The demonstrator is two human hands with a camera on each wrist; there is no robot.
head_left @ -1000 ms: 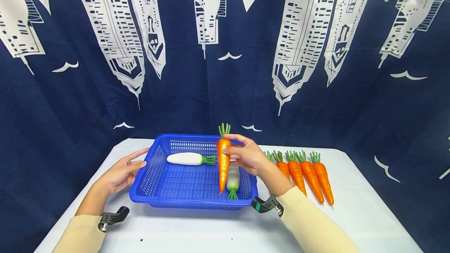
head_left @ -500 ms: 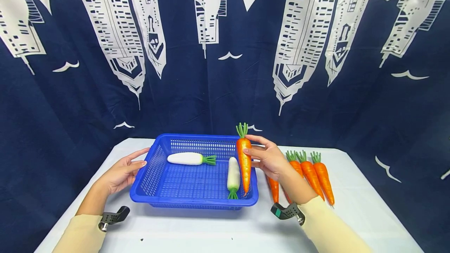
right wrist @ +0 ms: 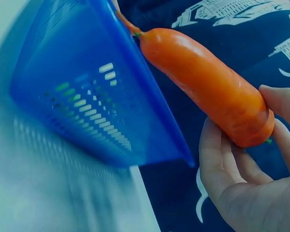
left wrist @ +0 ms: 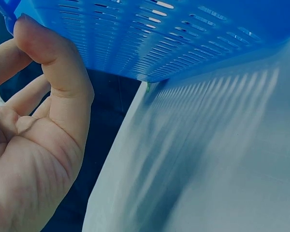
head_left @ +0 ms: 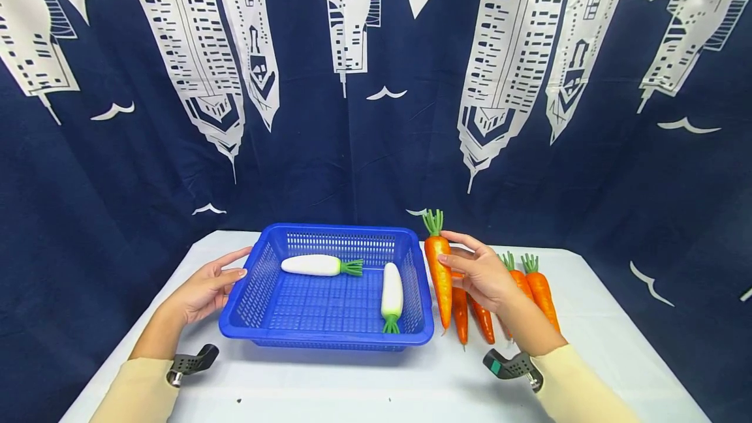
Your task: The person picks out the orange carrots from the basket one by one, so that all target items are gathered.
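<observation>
My right hand (head_left: 478,273) holds an orange carrot (head_left: 439,276) between thumb and fingers near its leafy end, just right of the blue basket (head_left: 326,335). Green tops point up and the tip points down. In the right wrist view the carrot (right wrist: 203,82) slants past the basket's rim, gripped at its thick end. My left hand (head_left: 205,286) grips the basket's left rim; the left wrist view shows the thumb (left wrist: 63,72) at that rim and the other fingers partly hidden behind it. Inside the basket lie two white radishes, one crosswise (head_left: 311,265) and one lengthwise (head_left: 391,289).
Several more carrots (head_left: 540,289) lie in a row on the white table (head_left: 329,387) at the right, partly covered by my right hand and forearm. Behind the table hangs a dark blue cloth (head_left: 352,168) with white building prints.
My right hand has carried the carrot rightward, from over the basket to beyond its right rim. My left hand, the basket and both radishes keep their places.
</observation>
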